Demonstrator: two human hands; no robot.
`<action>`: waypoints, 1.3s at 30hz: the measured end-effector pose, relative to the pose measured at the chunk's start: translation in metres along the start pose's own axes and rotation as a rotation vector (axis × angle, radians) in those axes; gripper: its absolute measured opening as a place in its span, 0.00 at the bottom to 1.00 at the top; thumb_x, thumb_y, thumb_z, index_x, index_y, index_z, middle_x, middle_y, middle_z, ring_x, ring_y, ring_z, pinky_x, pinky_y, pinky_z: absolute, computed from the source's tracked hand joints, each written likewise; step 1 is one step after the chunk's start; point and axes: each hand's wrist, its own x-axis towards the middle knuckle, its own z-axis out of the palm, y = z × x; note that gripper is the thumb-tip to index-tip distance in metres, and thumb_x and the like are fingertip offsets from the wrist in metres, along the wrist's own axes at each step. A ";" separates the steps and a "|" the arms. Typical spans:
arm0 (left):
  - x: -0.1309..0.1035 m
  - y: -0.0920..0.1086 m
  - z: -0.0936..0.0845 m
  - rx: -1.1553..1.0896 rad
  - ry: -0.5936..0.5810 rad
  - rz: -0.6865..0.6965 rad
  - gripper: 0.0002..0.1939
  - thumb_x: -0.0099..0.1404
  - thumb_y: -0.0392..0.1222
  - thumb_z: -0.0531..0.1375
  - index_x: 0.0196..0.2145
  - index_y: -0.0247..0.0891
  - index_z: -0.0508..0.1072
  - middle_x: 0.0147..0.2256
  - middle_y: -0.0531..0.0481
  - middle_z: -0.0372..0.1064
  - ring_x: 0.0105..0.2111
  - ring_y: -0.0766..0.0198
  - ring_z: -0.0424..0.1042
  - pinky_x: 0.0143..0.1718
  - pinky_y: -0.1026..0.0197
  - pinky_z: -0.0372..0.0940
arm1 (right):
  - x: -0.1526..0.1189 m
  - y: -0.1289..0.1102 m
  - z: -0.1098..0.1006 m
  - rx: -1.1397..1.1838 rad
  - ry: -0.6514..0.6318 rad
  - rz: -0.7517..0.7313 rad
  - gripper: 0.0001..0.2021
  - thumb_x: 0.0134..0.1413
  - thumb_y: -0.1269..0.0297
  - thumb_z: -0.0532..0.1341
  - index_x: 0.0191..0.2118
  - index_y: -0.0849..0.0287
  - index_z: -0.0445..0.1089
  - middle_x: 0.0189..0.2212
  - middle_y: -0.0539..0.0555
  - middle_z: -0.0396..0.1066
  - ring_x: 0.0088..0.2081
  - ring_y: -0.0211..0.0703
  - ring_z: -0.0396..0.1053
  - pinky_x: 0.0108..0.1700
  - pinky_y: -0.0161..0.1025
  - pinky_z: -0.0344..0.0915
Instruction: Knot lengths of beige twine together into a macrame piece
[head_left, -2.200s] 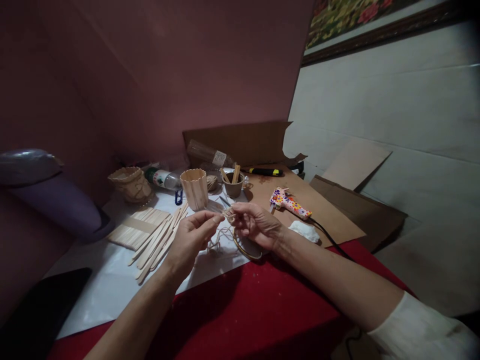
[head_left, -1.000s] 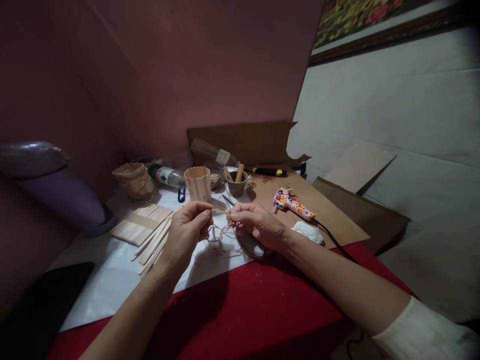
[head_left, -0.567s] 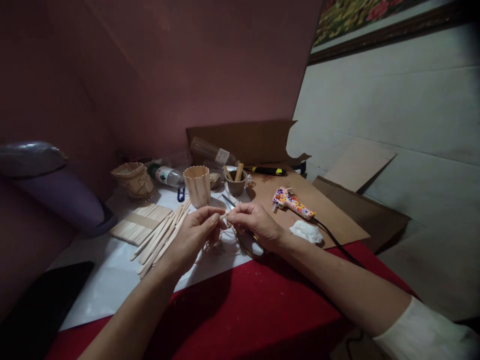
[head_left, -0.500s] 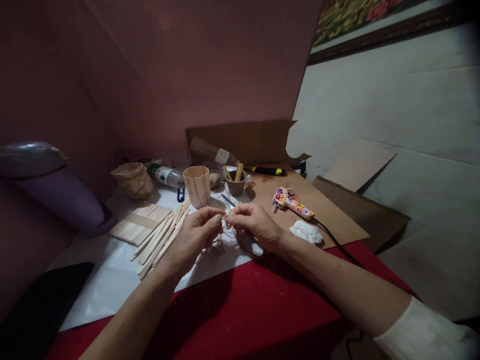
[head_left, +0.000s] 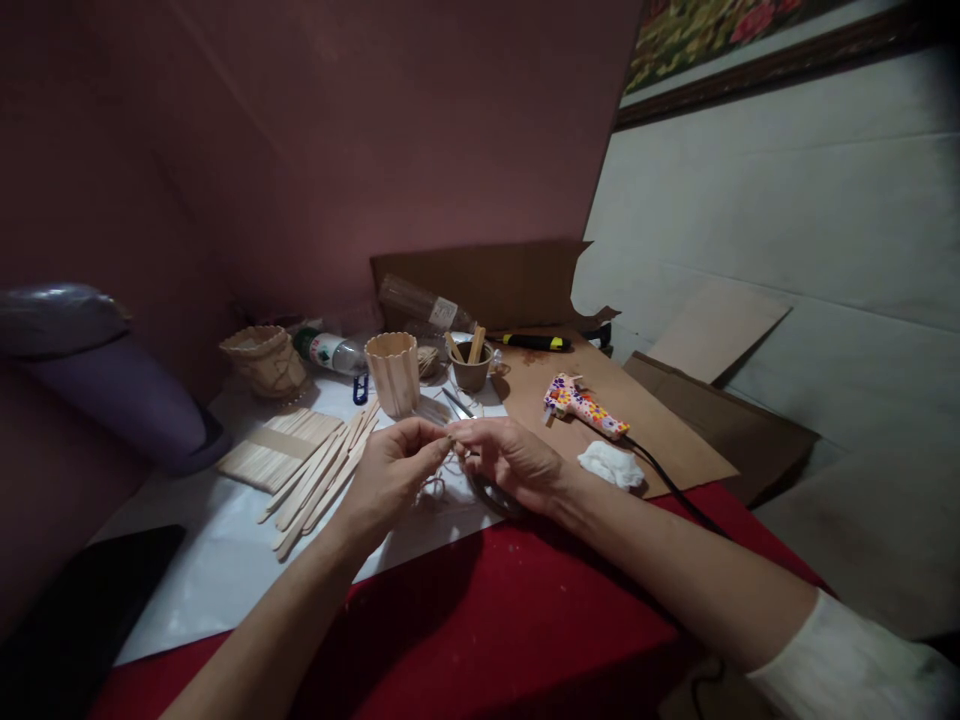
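Observation:
My left hand (head_left: 397, 470) and my right hand (head_left: 514, 462) meet over the white sheet, fingertips pinched together. Between them they hold thin brown twine (head_left: 435, 487), whose loose loops hang below the fingers. Most of the pinched part is hidden. Under my right hand lies a pair of scissors (head_left: 459, 404), blades pointing away from me. Just beyond my left hand a cup made of craft sticks (head_left: 394, 375) stands upright. Loose craft sticks (head_left: 322, 490) are spread left of that hand, beside a banded bundle of sticks (head_left: 277, 450).
A floral glue gun (head_left: 585, 405) and a white crumpled cloth (head_left: 611, 465) lie at right on cardboard (head_left: 675, 440). Behind are a small pot with sticks (head_left: 471, 375), plastic bottles (head_left: 334, 352), a yellow-black cutter (head_left: 536, 342) and a twine-wrapped cup (head_left: 266, 362).
My right hand has turned, its fingers now reaching over toward my left fingertips. Both hands have come closer together, still pinching the twine. The things on the table have stayed put.

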 end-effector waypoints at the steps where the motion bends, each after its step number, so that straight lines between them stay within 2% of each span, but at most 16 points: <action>1: 0.000 0.000 0.000 0.002 0.001 0.015 0.14 0.51 0.48 0.64 0.26 0.32 0.71 0.18 0.56 0.61 0.17 0.75 0.52 0.17 0.69 0.45 | 0.000 0.000 0.000 0.022 0.005 0.007 0.04 0.38 0.68 0.65 0.25 0.62 0.73 0.27 0.52 0.66 0.32 0.36 0.60 0.32 0.34 0.56; 3: 0.000 -0.001 0.000 -0.002 0.010 0.041 0.14 0.51 0.47 0.64 0.26 0.32 0.71 0.19 0.56 0.61 0.17 0.75 0.52 0.17 0.69 0.45 | 0.001 0.002 0.000 0.039 0.024 -0.001 0.05 0.38 0.68 0.67 0.26 0.61 0.74 0.28 0.51 0.67 0.32 0.36 0.61 0.33 0.34 0.56; 6: 0.002 -0.004 0.000 -0.034 0.022 0.058 0.14 0.52 0.47 0.64 0.27 0.32 0.71 0.19 0.56 0.61 0.17 0.76 0.51 0.17 0.69 0.45 | 0.001 0.003 0.000 -0.011 0.015 -0.085 0.05 0.42 0.65 0.66 0.28 0.60 0.76 0.32 0.52 0.68 0.35 0.37 0.61 0.34 0.35 0.56; 10: 0.003 -0.008 -0.001 -0.075 0.029 0.060 0.12 0.51 0.45 0.64 0.26 0.32 0.71 0.19 0.57 0.61 0.17 0.76 0.52 0.17 0.69 0.47 | -0.001 0.002 0.001 -0.191 0.017 -0.255 0.06 0.46 0.63 0.64 0.26 0.59 0.76 0.33 0.52 0.68 0.34 0.37 0.61 0.33 0.35 0.55; 15: 0.003 -0.011 -0.001 -0.095 -0.056 0.046 0.11 0.54 0.42 0.62 0.32 0.31 0.73 0.22 0.53 0.65 0.19 0.74 0.57 0.19 0.69 0.49 | 0.000 -0.002 -0.003 -0.481 0.037 -0.433 0.07 0.48 0.65 0.63 0.24 0.58 0.77 0.31 0.52 0.68 0.37 0.39 0.64 0.44 0.40 0.58; 19: 0.003 -0.013 -0.001 -0.099 -0.040 0.071 0.11 0.56 0.39 0.59 0.36 0.31 0.72 0.24 0.53 0.66 0.19 0.74 0.57 0.20 0.68 0.52 | 0.002 0.000 -0.007 -0.625 0.044 -0.542 0.08 0.50 0.67 0.62 0.24 0.57 0.77 0.28 0.52 0.69 0.37 0.39 0.66 0.44 0.41 0.61; 22: 0.005 -0.017 -0.001 -0.037 -0.026 0.147 0.13 0.58 0.37 0.57 0.41 0.33 0.69 0.25 0.54 0.66 0.20 0.72 0.58 0.22 0.67 0.54 | 0.003 0.003 -0.007 -0.673 0.053 -0.577 0.06 0.48 0.70 0.62 0.26 0.57 0.77 0.28 0.52 0.70 0.35 0.39 0.67 0.40 0.39 0.63; 26: 0.006 -0.022 -0.004 0.212 -0.001 0.329 0.14 0.60 0.35 0.54 0.45 0.36 0.67 0.29 0.52 0.69 0.26 0.68 0.64 0.27 0.66 0.59 | 0.003 0.005 -0.006 -0.732 0.082 -0.640 0.10 0.45 0.77 0.60 0.30 0.57 0.77 0.28 0.51 0.72 0.33 0.38 0.69 0.38 0.37 0.64; 29: 0.005 -0.023 -0.005 0.363 0.011 0.430 0.14 0.62 0.35 0.53 0.46 0.36 0.67 0.30 0.51 0.71 0.30 0.67 0.68 0.32 0.65 0.61 | 0.002 0.005 -0.006 -0.780 0.087 -0.675 0.11 0.45 0.77 0.59 0.30 0.58 0.77 0.29 0.52 0.73 0.33 0.38 0.69 0.37 0.37 0.65; 33: 0.002 -0.021 -0.004 0.418 0.057 0.474 0.13 0.63 0.35 0.53 0.46 0.37 0.67 0.29 0.52 0.71 0.29 0.67 0.69 0.32 0.65 0.62 | 0.001 0.004 -0.005 -0.889 0.101 -0.725 0.07 0.48 0.74 0.60 0.32 0.61 0.76 0.28 0.53 0.72 0.31 0.37 0.69 0.34 0.36 0.64; 36: 0.002 -0.020 -0.003 0.465 0.109 0.514 0.11 0.63 0.36 0.54 0.44 0.37 0.69 0.29 0.52 0.71 0.28 0.68 0.69 0.31 0.66 0.62 | 0.001 0.004 -0.006 -0.973 0.110 -0.769 0.08 0.48 0.76 0.59 0.31 0.63 0.75 0.27 0.54 0.72 0.29 0.37 0.68 0.33 0.35 0.63; 39: 0.003 -0.021 -0.003 0.537 0.147 0.610 0.08 0.63 0.36 0.55 0.41 0.38 0.70 0.32 0.51 0.73 0.30 0.67 0.70 0.32 0.66 0.62 | 0.000 0.005 -0.007 -1.036 0.089 -0.824 0.10 0.47 0.78 0.58 0.31 0.63 0.75 0.28 0.54 0.72 0.30 0.37 0.68 0.34 0.35 0.63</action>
